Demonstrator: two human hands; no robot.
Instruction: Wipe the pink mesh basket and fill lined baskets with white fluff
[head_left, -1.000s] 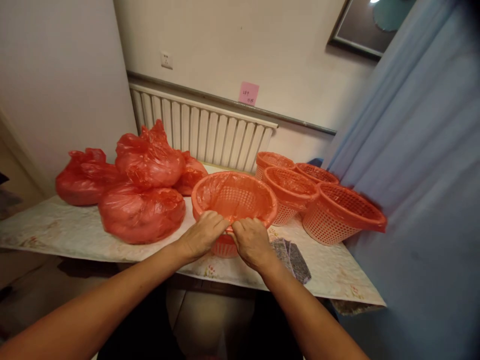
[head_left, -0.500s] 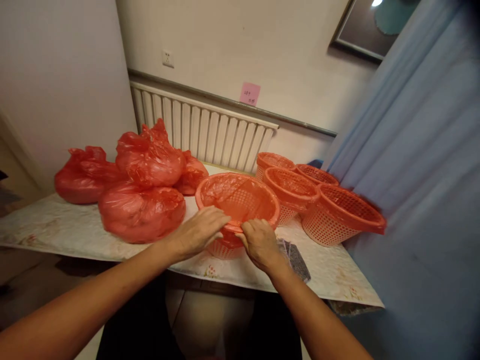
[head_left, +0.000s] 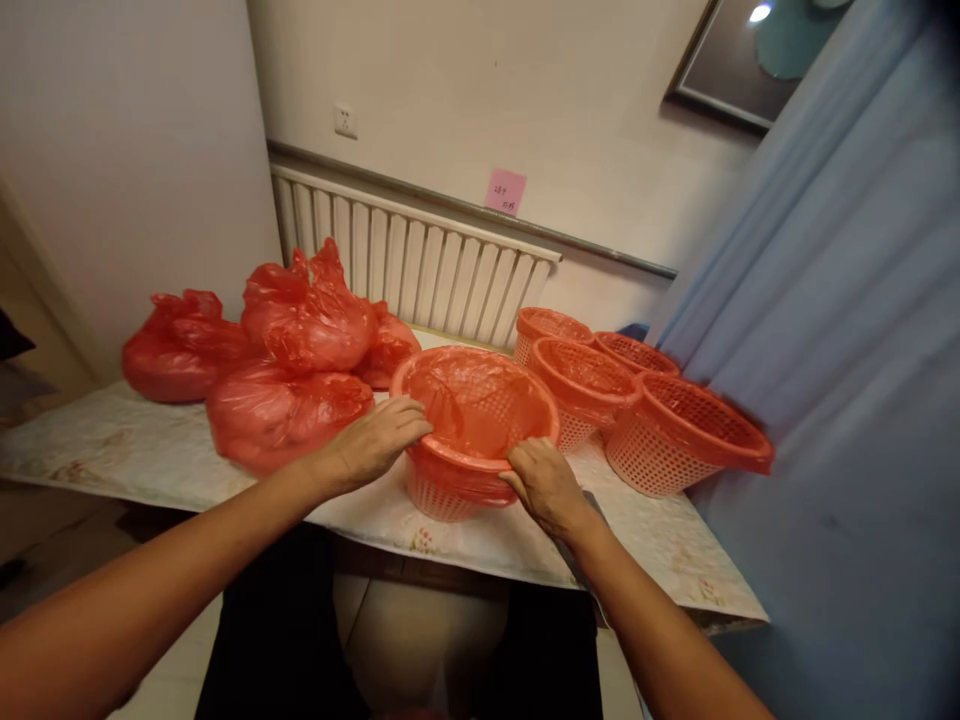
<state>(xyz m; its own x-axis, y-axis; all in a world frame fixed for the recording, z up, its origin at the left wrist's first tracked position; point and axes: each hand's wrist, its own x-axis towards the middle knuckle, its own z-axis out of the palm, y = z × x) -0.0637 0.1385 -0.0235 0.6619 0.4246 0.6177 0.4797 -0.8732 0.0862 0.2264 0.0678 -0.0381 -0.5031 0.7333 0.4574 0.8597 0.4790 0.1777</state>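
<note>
A perforated basket (head_left: 442,497) stands upright near the table's front edge. A thin red plastic bag (head_left: 480,400) lines it and is folded over its rim. My left hand (head_left: 384,436) is closed on the bag at the left front of the rim, its fingertips partly hidden. At the right front, my right hand (head_left: 546,486) grips the folded bag edge, thumb below the rim and fingers over it. Both hands touch the same basket, some way apart.
Several filled red bags (head_left: 281,415) lie at the left. More lined baskets (head_left: 652,460) stand at the right, beside a blue curtain (head_left: 847,400). A radiator (head_left: 420,260) is behind the table (head_left: 172,460). A dark flat object is mostly hidden behind my right wrist.
My hands have moved apart along the front rim, left hand to the left and right hand to the right. The bag now hangs lower over the basket's front.
</note>
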